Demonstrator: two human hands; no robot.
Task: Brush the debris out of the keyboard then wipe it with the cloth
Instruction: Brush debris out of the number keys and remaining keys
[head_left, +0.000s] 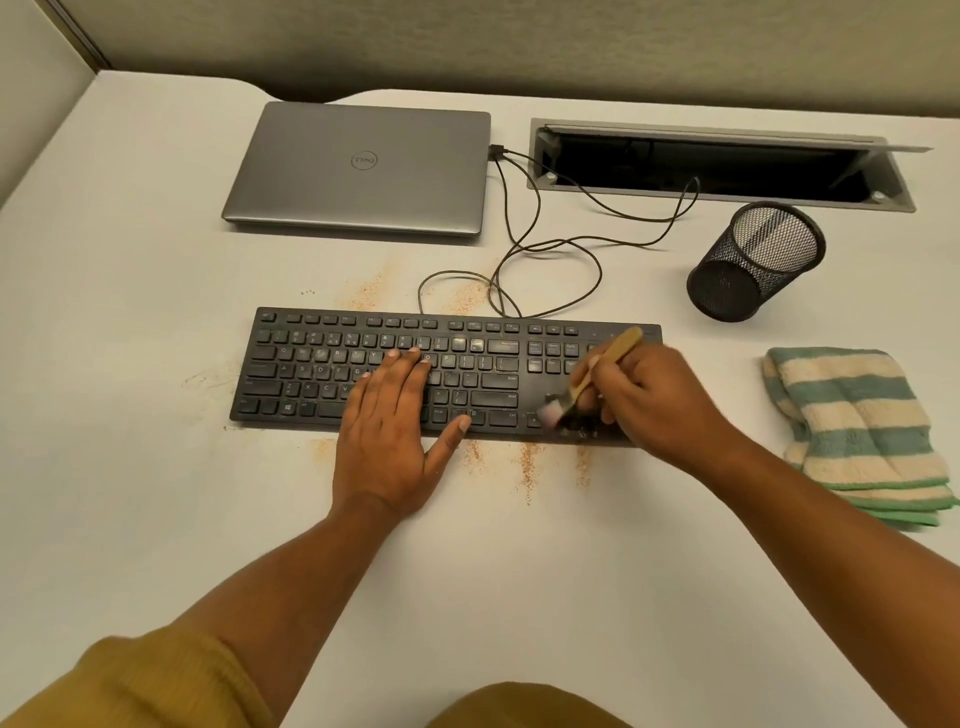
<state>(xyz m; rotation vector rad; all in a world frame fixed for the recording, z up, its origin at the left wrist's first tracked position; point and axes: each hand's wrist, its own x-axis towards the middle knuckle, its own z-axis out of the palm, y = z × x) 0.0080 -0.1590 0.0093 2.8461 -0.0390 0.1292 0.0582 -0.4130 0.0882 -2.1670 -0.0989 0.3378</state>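
Black keyboard (311, 364): my left hand (395, 441) lies flat on its middle keys, fingers straight. Right hand (644, 400) pinches wooden brush (615, 347), bristles on keyboard's right front. Striped cloth (852, 431) right of keyboard. Orange debris (527, 462) just in front.

head view, steeply down over desk (156, 364)

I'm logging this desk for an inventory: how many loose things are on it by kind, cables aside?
Electronics: 2, the black keyboard and the closed grey laptop.
Cleaning tools: 2, the wooden-handled brush and the green-and-cream striped cloth.
Containers: 1, the black mesh pen cup.
Total: 5.
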